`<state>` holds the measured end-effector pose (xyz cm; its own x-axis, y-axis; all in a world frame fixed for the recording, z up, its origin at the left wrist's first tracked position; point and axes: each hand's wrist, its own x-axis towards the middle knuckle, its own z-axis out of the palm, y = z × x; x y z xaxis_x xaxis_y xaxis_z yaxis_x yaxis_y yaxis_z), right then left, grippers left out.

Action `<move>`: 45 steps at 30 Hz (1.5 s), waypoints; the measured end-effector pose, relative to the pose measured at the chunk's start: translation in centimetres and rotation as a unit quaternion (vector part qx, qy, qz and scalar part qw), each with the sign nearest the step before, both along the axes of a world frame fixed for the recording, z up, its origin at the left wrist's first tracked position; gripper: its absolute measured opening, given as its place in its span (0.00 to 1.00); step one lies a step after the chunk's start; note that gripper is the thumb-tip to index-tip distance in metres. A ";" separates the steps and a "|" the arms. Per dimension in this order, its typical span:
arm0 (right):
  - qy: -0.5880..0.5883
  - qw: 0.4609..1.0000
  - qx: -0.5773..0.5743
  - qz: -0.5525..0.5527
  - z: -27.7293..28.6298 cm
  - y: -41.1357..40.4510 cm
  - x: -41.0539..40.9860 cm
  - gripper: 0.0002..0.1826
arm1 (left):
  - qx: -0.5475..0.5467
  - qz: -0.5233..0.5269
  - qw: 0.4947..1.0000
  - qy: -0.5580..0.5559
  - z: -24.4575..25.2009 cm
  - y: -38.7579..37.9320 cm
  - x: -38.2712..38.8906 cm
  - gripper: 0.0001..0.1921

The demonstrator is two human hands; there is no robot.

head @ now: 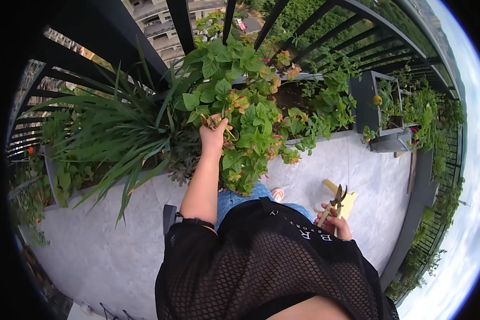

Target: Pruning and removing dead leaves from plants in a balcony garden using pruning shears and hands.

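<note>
My left hand (213, 135) reaches into the planter and is closed around a clump of dry, brown plant matter (211, 121). Leafy green stems with small pink flowers (256, 116) spread just right of it. Low at the right, beside my body, my right hand (336, 224) grips pruning shears (335, 208) by their pale handles. Their dark blades point up and stand apart, with no stem between them. Something brown shows between the handles, too small to tell what.
Long strap-like leaves (116, 128) fan out on the left. A dark metal railing (344, 36) runs behind the planter (324, 138). A yellow object (347, 204) stands on the grey tiled floor (316, 168). Another planter box (366, 100) is at the right.
</note>
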<state>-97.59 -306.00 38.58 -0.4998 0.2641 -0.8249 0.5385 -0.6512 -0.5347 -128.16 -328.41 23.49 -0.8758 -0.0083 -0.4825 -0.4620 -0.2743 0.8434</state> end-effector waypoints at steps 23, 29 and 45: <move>0.014 0.996 0.001 0.086 -0.3 0.0 -2.1 0.27 | -0.350 -0.241 0.803 0.418 -0.7 1.3 4.4 0.17; 0.022 0.998 0.011 0.054 -0.3 0.4 -1.2 0.27 | -0.352 -0.119 0.855 0.363 2.5 0.8 0.4 0.18; 0.046 0.998 0.007 -0.042 -1.1 0.8 3.3 0.27 | 0.004 -0.129 0.987 0.092 -0.1 0.1 -10.9 0.20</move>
